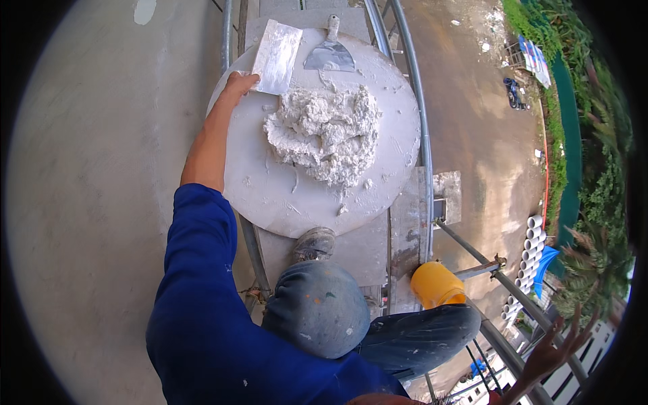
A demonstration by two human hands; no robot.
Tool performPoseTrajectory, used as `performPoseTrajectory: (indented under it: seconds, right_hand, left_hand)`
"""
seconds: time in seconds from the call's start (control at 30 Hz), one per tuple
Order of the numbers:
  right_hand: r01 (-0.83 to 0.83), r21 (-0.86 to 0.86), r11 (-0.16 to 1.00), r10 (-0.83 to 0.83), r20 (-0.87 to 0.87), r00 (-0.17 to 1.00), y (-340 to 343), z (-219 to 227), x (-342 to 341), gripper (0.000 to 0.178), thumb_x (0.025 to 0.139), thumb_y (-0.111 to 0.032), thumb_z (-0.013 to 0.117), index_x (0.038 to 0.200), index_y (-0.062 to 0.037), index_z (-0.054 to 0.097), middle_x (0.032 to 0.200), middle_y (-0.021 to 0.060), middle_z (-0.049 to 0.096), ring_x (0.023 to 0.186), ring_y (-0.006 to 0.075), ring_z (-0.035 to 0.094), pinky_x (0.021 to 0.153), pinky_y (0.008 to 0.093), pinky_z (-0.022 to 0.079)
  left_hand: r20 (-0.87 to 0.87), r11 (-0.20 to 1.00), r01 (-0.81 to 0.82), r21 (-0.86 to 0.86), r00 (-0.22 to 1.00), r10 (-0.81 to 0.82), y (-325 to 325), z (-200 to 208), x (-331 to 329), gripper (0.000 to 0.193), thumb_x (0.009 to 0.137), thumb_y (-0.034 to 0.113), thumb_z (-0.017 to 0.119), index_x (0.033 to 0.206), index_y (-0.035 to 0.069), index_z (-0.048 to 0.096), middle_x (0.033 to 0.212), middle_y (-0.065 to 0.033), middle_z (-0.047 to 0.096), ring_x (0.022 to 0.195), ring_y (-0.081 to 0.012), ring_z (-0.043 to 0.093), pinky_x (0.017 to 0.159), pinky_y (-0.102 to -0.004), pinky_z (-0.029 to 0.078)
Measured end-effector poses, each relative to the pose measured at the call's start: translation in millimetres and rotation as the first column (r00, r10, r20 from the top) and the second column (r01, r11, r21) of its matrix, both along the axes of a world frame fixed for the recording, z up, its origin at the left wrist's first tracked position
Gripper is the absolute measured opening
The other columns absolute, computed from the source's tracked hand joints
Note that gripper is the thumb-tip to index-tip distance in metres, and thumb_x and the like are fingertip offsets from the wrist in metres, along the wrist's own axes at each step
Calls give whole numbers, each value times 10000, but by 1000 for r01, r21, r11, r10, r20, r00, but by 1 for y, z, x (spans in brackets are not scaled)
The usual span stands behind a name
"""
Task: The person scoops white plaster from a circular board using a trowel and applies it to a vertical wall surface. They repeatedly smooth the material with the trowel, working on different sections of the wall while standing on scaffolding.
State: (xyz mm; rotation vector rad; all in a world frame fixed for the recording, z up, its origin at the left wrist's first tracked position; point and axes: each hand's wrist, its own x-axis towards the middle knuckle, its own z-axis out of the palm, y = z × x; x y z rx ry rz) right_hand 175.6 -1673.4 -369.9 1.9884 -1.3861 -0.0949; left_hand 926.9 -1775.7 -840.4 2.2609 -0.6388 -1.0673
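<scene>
My left hand (241, 84) is closed on the near left corner of a rectangular steel plastering trowel (278, 57), whose flat blade is smeared with white. Any handle is hidden beneath the blade. Under it lies a round white board (250, 182) with a heap of lumpy white plaster (327, 131) in its middle. A wide putty knife (329, 55) rests at the board's far edge, just right of the trowel. Far off to the lower right, my right hand (557, 347) is raised with its fingers spread, holding nothing, near the scaffold pipes.
A grey plastered wall (101, 202) rises on the left. Scaffold pipes (420, 88) border the planks (408, 223) on the right, high above muddy ground. A yellow bucket (437, 283) stands beside my bent leg. My boot (315, 243) touches the board's near edge.
</scene>
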Motion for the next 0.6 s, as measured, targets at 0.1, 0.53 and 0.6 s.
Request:
performPoseTrajectory:
  seconds: [0.1,0.53,0.6]
  right_hand:
    - [-226,383,896,65,391,918,-17,-91,91,429,945,-171,587,1365,-103,536,1507,167,417,1429,374,339,1178,608,199]
    - [-267,866,422,-410,445,796,-33,-204,182,289,841,-130,697,1092,-70,566,894,196,688,805,390,670,704,476,505]
    - [-215,873,438,-534,445,719,-19,-196,154,242,837,-130,713,1021,-43,582,866,211,683,787,375,670,673,445,502]
  left_hand:
    - [218,960,198,-197,964,-154,19,87,-26,481,739,269,790,1061,-46,624,933,-109,672,800,-196,630,739,-336,512]
    - [-18,220,927,-303,226,-974,-8,243,-258,351,874,279,711,1116,29,663,1099,-162,678,1017,-310,650,904,-402,490]
    - [415,321,937,-135,348,-841,-58,178,-225,358,907,233,649,1206,36,628,1187,-197,650,1120,-350,617,985,-413,477]
